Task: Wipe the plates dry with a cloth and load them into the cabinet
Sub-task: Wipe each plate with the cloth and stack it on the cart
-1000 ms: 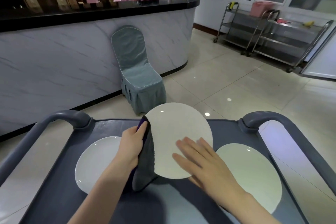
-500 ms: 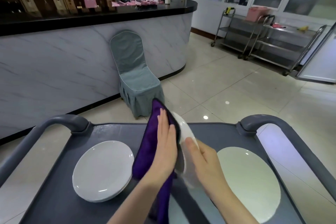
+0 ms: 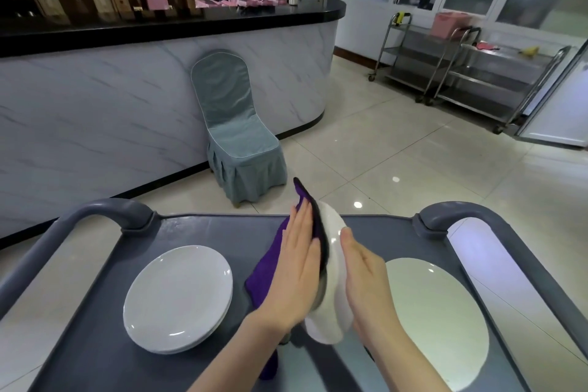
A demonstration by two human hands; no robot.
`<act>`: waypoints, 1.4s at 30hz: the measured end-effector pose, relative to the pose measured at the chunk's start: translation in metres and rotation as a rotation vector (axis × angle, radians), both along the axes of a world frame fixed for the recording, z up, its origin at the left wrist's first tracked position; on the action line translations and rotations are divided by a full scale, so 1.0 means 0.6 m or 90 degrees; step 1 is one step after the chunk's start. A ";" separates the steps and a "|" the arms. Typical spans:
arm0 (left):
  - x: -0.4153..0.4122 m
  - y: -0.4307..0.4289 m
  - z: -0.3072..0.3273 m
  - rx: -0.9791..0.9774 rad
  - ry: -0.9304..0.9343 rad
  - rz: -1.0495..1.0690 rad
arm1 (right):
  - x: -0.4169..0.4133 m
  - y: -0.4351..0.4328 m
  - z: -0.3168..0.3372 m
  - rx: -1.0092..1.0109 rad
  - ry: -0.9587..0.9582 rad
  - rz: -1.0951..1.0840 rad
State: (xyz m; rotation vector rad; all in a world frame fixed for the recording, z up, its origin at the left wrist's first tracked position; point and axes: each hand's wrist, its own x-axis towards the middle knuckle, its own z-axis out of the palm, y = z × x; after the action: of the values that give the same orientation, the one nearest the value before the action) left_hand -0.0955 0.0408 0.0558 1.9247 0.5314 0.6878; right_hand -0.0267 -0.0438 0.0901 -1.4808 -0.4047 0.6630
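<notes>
A white plate [image 3: 332, 277] stands on edge above the grey cart tray [image 3: 95, 344], pressed between my two hands. My left hand [image 3: 297, 267] lies flat against a purple cloth [image 3: 270, 267] that covers the plate's left face. My right hand [image 3: 362, 274] presses flat on the plate's right face. A small stack of white plates [image 3: 178, 297] lies on the tray to the left. Another white plate [image 3: 442, 315] lies flat on the tray to the right.
The cart has two curved grey handles [image 3: 105, 210] at its far corners. Beyond it stand a covered blue-grey chair [image 3: 235, 137] against a marble-faced counter [image 3: 95, 111], and steel trolleys [image 3: 461, 73] at the back right. Tiled floor lies between.
The plate turned from facing me to edge-on a second ago. Since then my left hand with the cloth has slid slightly down its left face, the right hand staying flat on the other side.
</notes>
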 end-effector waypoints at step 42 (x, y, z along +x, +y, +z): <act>-0.059 0.001 -0.088 0.101 -0.001 0.062 | 0.075 -0.029 -0.012 0.183 0.333 -0.091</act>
State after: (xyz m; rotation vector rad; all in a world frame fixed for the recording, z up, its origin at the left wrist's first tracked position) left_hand -0.1309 0.0413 0.0028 2.0560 0.5872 0.8154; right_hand 0.0184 -0.0613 0.0828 -1.0058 0.0135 0.8087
